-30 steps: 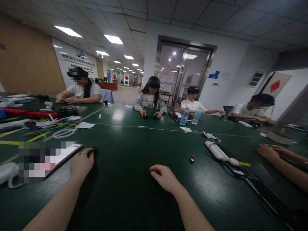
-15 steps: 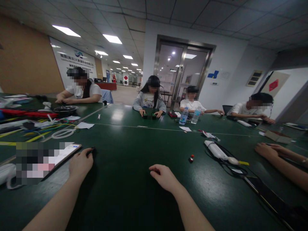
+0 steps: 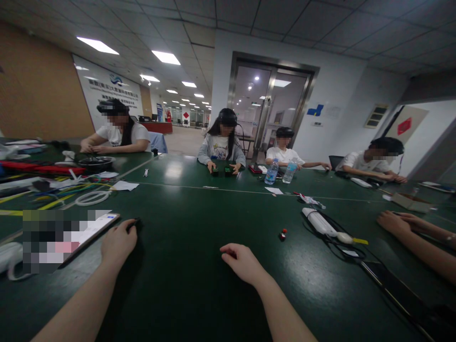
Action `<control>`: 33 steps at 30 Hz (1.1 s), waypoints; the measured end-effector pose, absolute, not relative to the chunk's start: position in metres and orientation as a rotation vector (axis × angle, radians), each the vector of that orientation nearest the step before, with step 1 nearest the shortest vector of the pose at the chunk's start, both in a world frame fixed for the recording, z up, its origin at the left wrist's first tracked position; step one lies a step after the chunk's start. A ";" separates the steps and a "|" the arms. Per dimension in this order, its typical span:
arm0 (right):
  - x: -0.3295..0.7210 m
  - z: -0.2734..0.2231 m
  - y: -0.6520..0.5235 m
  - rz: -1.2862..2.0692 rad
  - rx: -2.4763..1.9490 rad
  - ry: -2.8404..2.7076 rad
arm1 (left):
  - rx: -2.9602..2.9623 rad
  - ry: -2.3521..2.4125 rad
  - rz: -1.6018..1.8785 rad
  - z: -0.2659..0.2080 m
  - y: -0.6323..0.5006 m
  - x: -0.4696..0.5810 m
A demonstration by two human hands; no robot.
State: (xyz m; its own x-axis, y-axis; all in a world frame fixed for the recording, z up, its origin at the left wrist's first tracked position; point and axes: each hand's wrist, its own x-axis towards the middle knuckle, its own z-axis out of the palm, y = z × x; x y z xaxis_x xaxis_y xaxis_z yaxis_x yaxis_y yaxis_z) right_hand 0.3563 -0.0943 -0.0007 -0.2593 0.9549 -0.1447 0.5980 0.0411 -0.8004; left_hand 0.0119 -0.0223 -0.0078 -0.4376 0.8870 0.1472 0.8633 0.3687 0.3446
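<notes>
My left hand [image 3: 118, 240] rests on the dark green table [image 3: 178, 266], beside a large phone or tablet [image 3: 90, 235] with a lit, partly blurred screen. Between its thumb and fingers is a small black object [image 3: 137, 222], too dark to name. My right hand [image 3: 242, 261] lies on its side near the middle of the table. Its fingers are loosely bent, with the thumb a little apart, and I see nothing in it. Some way to its right stands a small red and white item [image 3: 283, 234].
Coiled cables [image 3: 94, 197] and tools lie to the left. On the right are a white power strip [image 3: 318, 222] with a black cord and another person's hands [image 3: 395, 223]. Two water bottles [image 3: 271, 172] stand farther back. Several people in headsets sit across the table.
</notes>
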 end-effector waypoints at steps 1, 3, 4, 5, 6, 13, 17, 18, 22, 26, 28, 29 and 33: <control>0.356 -0.001 -0.094 1.105 -1.558 -1.895 | 1.629 2.544 0.580 -0.007 -0.023 0.012; 0.357 -0.002 -0.093 1.102 -1.559 -1.898 | 1.630 2.539 0.581 -0.006 -0.024 0.013; 0.357 -0.003 -0.093 1.097 -1.559 -1.901 | 1.631 2.536 0.580 -0.005 -0.024 0.013; 0.357 -0.003 -0.093 1.089 -1.559 -1.903 | 1.633 2.532 0.579 -0.005 -0.024 0.013; 0.357 -0.003 -0.093 1.086 -1.558 -1.904 | 1.633 2.530 0.576 -0.004 -0.024 0.013; 0.357 -0.001 -0.092 1.093 -1.568 -1.898 | 1.616 2.535 0.573 -0.005 -0.022 0.013; 0.356 -0.005 -0.090 1.088 -1.542 -1.910 | 1.621 2.522 0.574 -0.004 -0.023 0.014; 0.356 -0.006 -0.090 1.084 -1.538 -1.911 | 1.623 2.518 0.573 -0.004 -0.024 0.014; 0.357 -0.009 -0.089 1.082 -1.541 -1.897 | 1.634 2.500 0.564 -0.002 -0.026 0.014; 0.358 -0.008 -0.090 1.104 -1.532 -1.873 | 1.634 2.491 0.554 0.001 -0.028 0.015; 0.358 -0.007 -0.091 1.110 -1.519 -1.862 | 1.639 2.483 0.549 0.002 -0.029 0.016; 0.358 -0.007 -0.091 1.112 -1.514 -1.859 | 1.641 2.479 0.547 0.002 -0.029 0.016; 0.357 -0.006 -0.092 1.107 -1.514 -1.859 | 1.642 2.475 0.547 0.003 -0.030 0.016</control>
